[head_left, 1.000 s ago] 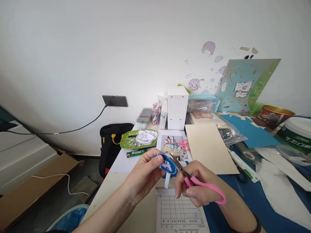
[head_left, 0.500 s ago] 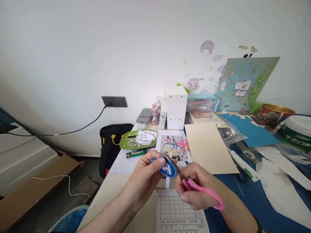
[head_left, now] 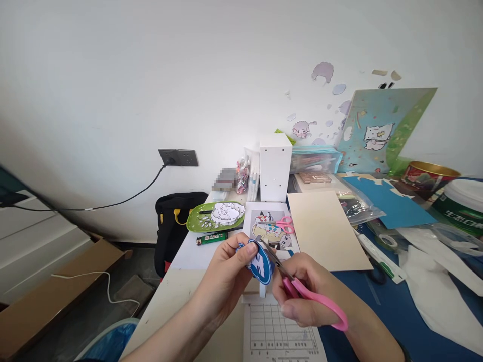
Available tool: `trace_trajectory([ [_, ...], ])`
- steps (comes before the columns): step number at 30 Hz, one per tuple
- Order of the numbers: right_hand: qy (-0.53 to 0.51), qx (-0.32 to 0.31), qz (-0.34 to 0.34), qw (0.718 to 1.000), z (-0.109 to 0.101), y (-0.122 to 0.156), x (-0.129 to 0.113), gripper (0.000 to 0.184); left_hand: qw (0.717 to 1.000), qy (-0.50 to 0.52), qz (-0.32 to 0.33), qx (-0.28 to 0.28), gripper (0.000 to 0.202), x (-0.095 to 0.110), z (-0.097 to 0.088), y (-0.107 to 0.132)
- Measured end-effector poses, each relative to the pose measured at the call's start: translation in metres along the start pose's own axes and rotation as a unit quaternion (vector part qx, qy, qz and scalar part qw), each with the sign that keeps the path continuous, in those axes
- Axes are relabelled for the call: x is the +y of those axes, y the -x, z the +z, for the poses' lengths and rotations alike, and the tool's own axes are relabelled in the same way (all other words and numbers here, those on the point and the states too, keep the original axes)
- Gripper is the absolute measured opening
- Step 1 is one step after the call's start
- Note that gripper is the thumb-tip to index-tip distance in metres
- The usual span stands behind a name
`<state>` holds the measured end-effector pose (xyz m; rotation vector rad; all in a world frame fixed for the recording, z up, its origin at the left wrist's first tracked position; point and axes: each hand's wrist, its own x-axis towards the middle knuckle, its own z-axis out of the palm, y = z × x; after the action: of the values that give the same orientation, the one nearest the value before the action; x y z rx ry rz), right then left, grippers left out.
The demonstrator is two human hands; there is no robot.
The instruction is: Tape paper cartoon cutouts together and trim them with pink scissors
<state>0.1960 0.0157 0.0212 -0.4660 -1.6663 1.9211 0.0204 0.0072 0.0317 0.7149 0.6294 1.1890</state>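
Note:
Between thumb and fingers, my left hand [head_left: 230, 264] pinches a blue and white paper cutout [head_left: 261, 264], held up over the table. My right hand [head_left: 302, 289] grips pink-handled scissors [head_left: 320, 300], fingers wrapped round the loops. The blades lie along the cutout's upper right edge, and a narrow white strip of paper [head_left: 263, 290] hangs below it. Behind my hands lies a printed sheet [head_left: 279, 206] with cartoon figures, and a second, smaller pair of pink scissors [head_left: 285, 224] rests on it. A sheet with a printed grid [head_left: 281, 327] is under my wrists.
Left of the printed sheet sit a green tray [head_left: 194, 218] with paper cutouts and a green box cutter-like item [head_left: 212, 239]. Beige board [head_left: 328, 231], white paper scraps [head_left: 437, 296], tape [head_left: 387, 241] and a white-lidded tub [head_left: 460, 206] are on the right. A white box [head_left: 275, 168] stands behind.
The blue cutout has turned in my left hand, its lower end swinging down and slightly left. The scissors stay at its edge, and both hands keep nearly the same place.

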Motion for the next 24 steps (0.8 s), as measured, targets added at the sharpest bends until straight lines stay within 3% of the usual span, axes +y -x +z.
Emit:
trace_trajectory([
  [12, 0.044, 0.029, 0.036, 0.998, 0.015, -0.003, -0.015, 0.018, 0.997, -0.023, 0.070, 0.033, 0.017, -0.002, 0.004, 0.006],
  [17, 0.006, 0.016, 0.043, 0.999, 0.018, -0.003, -0.021, 0.019, 0.993, -0.051, 0.096, 0.048, 0.019, -0.001, 0.005, 0.006],
  [24, -0.017, 0.009, 0.019, 1.000, 0.015, -0.001, -0.006, 0.019, 0.989, -0.082, 0.114, 0.045, 0.018, 0.001, 0.006, 0.005],
])
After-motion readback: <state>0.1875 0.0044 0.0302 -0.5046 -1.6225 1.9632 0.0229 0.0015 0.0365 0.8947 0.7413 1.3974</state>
